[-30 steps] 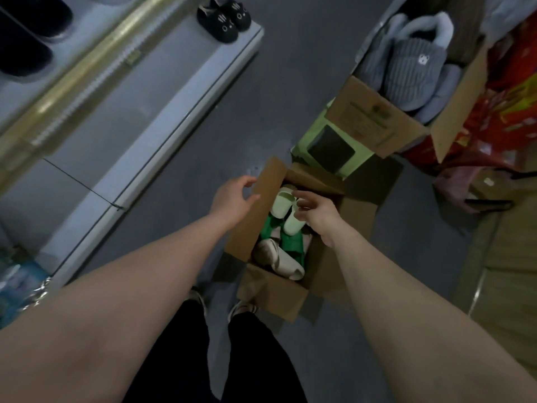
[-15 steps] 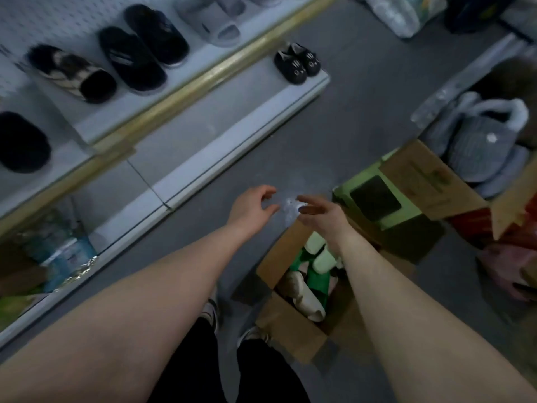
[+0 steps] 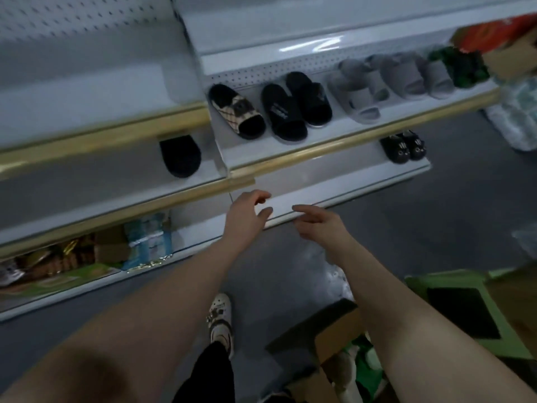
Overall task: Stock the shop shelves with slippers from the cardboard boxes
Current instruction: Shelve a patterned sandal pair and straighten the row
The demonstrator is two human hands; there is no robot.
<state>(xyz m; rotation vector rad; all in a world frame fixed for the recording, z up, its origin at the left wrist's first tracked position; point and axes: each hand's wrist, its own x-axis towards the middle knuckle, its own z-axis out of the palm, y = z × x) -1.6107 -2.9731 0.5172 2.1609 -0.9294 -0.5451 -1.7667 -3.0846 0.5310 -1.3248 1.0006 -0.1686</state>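
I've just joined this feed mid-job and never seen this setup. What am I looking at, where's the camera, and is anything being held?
There is no machine here. These are a person's two bare arms, filmed by one camera worn on the head that looks forward and down. The left hand and right hand reach toward the bottom shelf. Their fingers are relaxed and hold nothing. On the shelf above lie a checked slipper, a black pair and grey slippers. The open cardboard box with green and white slippers stands on the floor by the right forearm.
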